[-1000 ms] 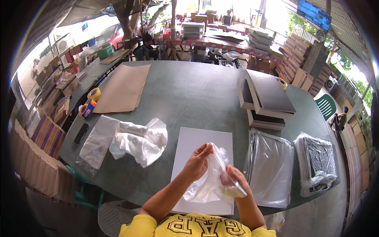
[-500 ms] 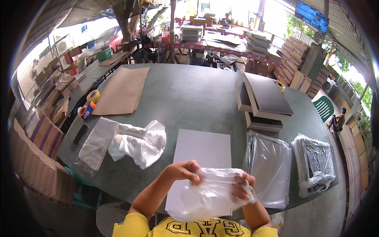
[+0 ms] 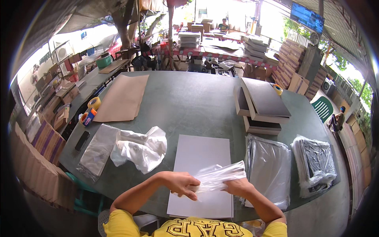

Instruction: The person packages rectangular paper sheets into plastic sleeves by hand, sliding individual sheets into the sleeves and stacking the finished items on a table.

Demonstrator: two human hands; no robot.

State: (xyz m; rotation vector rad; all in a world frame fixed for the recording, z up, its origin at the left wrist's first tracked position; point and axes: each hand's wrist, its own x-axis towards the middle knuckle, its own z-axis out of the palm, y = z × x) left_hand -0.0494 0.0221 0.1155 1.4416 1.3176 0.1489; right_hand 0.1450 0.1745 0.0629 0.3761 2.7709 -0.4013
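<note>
Between my two hands a clear plastic bag (image 3: 221, 176) is stretched and bunched, raised over a white rectangular board (image 3: 201, 152) on the table. My left hand (image 3: 179, 184) pinches the bag's left end between thumb and fingers. At the other end my right hand (image 3: 239, 187) grips the plastic, its fingertips partly hidden by the film. To the right lie a flat plastic-wrapped pack (image 3: 269, 170) and a plastic-wrapped stack of dark frames (image 3: 314, 164). Crumpled white plastic (image 3: 144, 148) rests on the left beside a flat pile of clear bags (image 3: 98, 148).
The green table (image 3: 189, 102) carries brown paper sheets (image 3: 123, 96), tape rolls (image 3: 94, 103), a black phone-like object (image 3: 82, 141) and stacked dark boards (image 3: 265, 98). A green chair (image 3: 323, 108) and a seated person (image 3: 338, 119) are at the right. Cartons (image 3: 47, 140) stand left.
The bag has risen away from my body and is drawn into a narrower band. My hands have moved forward with it, the right one lower and turned inward.
</note>
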